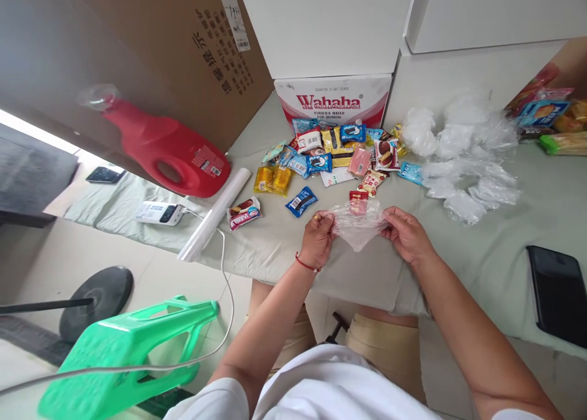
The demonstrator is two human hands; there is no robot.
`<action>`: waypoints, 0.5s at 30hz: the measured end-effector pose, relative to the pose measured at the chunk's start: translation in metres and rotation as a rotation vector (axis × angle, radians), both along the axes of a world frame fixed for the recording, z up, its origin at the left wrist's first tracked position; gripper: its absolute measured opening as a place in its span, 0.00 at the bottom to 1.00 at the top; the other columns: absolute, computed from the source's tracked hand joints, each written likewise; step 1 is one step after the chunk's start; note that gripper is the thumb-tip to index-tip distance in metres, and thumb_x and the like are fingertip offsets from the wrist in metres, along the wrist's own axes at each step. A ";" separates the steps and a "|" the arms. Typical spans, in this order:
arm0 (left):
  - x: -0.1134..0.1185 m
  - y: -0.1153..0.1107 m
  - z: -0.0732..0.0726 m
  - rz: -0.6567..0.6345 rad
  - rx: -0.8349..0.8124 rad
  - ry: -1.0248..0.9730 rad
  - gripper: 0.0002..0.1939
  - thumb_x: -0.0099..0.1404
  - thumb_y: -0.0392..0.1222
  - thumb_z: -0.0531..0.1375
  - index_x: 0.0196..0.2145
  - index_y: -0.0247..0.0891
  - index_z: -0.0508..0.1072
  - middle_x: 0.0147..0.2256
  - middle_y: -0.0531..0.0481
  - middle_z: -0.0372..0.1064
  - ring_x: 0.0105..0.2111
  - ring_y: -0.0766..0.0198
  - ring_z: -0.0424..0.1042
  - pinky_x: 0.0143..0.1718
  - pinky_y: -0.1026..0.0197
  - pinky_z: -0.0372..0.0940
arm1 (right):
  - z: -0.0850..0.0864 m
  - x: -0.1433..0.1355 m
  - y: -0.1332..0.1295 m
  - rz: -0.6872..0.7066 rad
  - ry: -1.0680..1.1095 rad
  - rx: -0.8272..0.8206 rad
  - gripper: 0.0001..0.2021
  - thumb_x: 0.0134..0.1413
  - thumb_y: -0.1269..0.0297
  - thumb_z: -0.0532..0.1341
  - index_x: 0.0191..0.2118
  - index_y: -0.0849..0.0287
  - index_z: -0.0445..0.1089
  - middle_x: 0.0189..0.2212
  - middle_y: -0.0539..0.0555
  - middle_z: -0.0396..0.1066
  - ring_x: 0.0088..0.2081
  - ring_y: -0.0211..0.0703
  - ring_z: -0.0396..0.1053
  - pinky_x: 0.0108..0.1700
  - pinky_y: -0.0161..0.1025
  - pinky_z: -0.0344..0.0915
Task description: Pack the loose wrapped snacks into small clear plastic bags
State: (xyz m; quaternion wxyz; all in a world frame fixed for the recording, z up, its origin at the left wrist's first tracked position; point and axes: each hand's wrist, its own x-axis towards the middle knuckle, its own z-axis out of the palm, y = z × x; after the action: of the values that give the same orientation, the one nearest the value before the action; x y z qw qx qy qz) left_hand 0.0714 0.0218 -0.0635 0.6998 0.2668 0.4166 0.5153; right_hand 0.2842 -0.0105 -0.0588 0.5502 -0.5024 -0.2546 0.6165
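Stretched between both hands is a clear plastic bag (360,233), its lower part hanging in a point above the table. My left hand (318,236) pinches its left edge, and my right hand (406,233) pinches the right edge. A small red snack packet (358,198) shows behind and partly through the plastic; whether it lies in the bag I cannot tell. Just beyond are a blue snack packet (301,202) and a heap of wrapped snacks (332,148). To the right lies a pile of crumpled clear plastic bags (468,163).
A Wahaba-style white and red carton (333,99) backs the snacks. On the left stand a red jug (174,151), a clear plastic roll (215,215) and a white power bank (158,213) with a cable. A black phone (557,291) lies right. A green stool (128,359) is on the floor.
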 end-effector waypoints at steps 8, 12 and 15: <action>0.001 -0.008 0.008 -0.166 0.105 0.162 0.25 0.52 0.56 0.75 0.36 0.38 0.72 0.22 0.61 0.59 0.19 0.75 0.53 0.20 0.68 0.47 | 0.012 0.011 -0.007 0.280 -0.006 -0.017 0.23 0.41 0.42 0.76 0.32 0.56 0.75 0.29 0.51 0.73 0.29 0.38 0.69 0.32 0.35 0.66; -0.012 -0.002 0.004 -0.299 0.103 0.299 0.24 0.52 0.57 0.74 0.35 0.37 0.73 0.21 0.60 0.60 0.19 0.73 0.54 0.20 0.67 0.48 | 0.009 0.011 -0.006 0.199 -0.035 -0.015 0.21 0.37 0.49 0.79 0.30 0.57 0.74 0.25 0.46 0.68 0.25 0.32 0.62 0.26 0.31 0.60; -0.019 0.005 0.002 -0.257 0.117 0.416 0.23 0.53 0.54 0.73 0.37 0.37 0.72 0.22 0.60 0.60 0.20 0.72 0.55 0.21 0.66 0.50 | 0.005 0.007 -0.003 0.168 -0.018 -0.044 0.23 0.34 0.48 0.79 0.29 0.58 0.72 0.23 0.45 0.65 0.23 0.31 0.59 0.22 0.31 0.55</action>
State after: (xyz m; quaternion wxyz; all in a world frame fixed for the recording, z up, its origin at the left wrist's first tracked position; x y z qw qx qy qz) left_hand 0.0524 0.0263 -0.0619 0.6423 0.4580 0.4837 0.3792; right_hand 0.2917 -0.0137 -0.0537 0.4831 -0.4969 -0.2873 0.6612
